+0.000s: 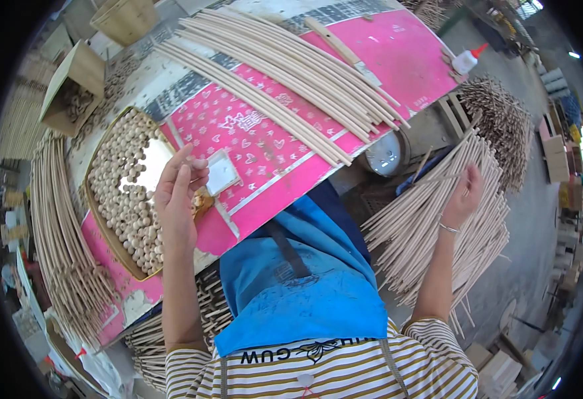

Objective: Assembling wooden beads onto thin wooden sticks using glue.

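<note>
My left hand (180,183) is raised over the pink table cover, beside a tray (92,193) of round wooden beads (135,229). Its thumb and fingers are pinched together; whatever is between them is too small to make out. Just right of it lies a small white open box (222,174). On the other side, my right hand (463,193) is closed above a large heap of wooden sticks (431,229), with one stick (434,179) running leftward from its fingers. Several long wooden rods (285,73) lie side by side across the table.
A glue bottle (465,62) with a red tip stands at the table's right corner. A bundle of rods with beaded ends (65,246) lies along the left. Farther back are a wooden box (73,86) and a bucket (125,20). A round metal container (383,156) sits below the table edge.
</note>
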Available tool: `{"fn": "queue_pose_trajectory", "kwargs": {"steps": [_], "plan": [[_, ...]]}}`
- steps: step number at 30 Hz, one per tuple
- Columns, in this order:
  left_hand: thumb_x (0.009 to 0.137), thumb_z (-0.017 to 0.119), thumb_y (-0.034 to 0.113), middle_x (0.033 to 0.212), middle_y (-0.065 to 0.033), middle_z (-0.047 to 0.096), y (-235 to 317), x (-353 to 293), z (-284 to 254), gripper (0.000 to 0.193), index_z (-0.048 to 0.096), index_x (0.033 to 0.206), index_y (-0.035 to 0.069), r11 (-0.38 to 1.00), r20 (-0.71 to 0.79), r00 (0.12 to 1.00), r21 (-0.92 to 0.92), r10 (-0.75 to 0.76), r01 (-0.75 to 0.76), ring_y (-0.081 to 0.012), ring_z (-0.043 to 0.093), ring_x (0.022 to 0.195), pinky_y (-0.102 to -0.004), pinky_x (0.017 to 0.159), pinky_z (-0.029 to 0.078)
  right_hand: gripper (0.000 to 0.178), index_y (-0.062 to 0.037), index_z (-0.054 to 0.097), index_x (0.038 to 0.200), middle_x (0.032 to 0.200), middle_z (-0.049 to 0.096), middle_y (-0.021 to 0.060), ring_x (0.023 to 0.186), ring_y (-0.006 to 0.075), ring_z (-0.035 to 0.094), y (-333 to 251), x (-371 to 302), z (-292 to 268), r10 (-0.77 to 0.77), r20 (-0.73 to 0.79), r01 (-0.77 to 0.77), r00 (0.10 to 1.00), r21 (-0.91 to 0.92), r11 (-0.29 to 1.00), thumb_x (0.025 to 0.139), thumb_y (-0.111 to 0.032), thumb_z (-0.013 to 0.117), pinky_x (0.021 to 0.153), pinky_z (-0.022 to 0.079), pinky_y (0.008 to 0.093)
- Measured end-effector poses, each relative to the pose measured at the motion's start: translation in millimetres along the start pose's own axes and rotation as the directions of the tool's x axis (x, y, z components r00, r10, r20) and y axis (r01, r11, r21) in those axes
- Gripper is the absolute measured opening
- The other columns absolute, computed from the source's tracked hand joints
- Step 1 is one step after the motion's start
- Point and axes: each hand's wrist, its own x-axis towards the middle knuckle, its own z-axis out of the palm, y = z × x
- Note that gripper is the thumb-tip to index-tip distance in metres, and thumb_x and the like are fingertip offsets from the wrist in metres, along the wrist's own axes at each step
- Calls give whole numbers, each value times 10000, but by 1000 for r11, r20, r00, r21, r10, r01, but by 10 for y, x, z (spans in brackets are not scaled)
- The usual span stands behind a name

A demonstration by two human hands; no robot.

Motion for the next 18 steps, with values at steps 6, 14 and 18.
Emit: {"fn": "queue_pose_trajectory", "kwargs": {"steps": [6,14,18], "plan": [[1040,533,153,1052,-58,691,-23,-100,-162,332,590,1338,16,999,-28,1000,-36,12,-13,-113,627,947,-280,870,520,172,-56,711,1037,924,665,115,826,289,660,-1450,-286,1462,-309,578,130,755,331,935,883,-129,690,716,516,376],[1030,544,130,1056,-65,692,-3,-165,-1062,338,586,1344,13,997,-306,951,62,54,-37,-119,642,940,-269,853,525,214,-22,661,935,885,664,136,813,262,665,-1560,-403,2122,-162,773,-12,614,214,977,839,-194,744,723,518,381],[977,605,91,1009,-40,695,-9,37,-1433,335,618,1298,-3,942,-323,936,336,136,-21,-96,631,903,-242,803,504,177,4,660,1016,898,665,148,785,242,657,-1473,-385,2156,-254,683,-1,685,349,937,917,-142,679,701,513,349]]}}
